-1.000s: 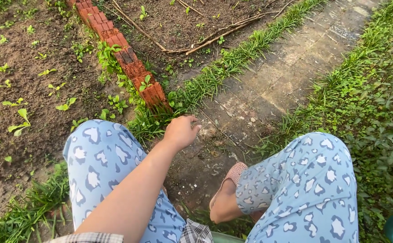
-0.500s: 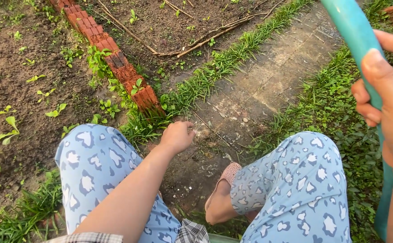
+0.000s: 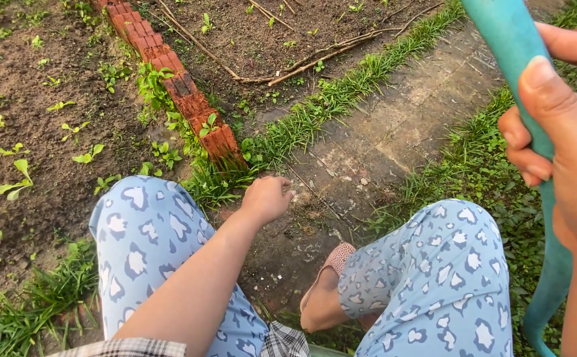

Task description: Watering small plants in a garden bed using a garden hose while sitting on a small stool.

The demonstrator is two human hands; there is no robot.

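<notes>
A teal hose [image 3: 507, 46] stood at the right. The trousers [image 3: 144, 231] were pale blue with darker blue and white blotches. Far left ran red-orange bricks [image 3: 181, 84] beside brown soil [image 3: 44, 178]; green grass [image 3: 315, 112] edged grey paving [image 3: 394, 132]. The near slipper [image 3: 338, 254] was pink.

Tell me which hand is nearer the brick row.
Left. The left hand reaches down beside the near end of the brick row; the right hand is far off at the right, gripping a teal hose.
</notes>
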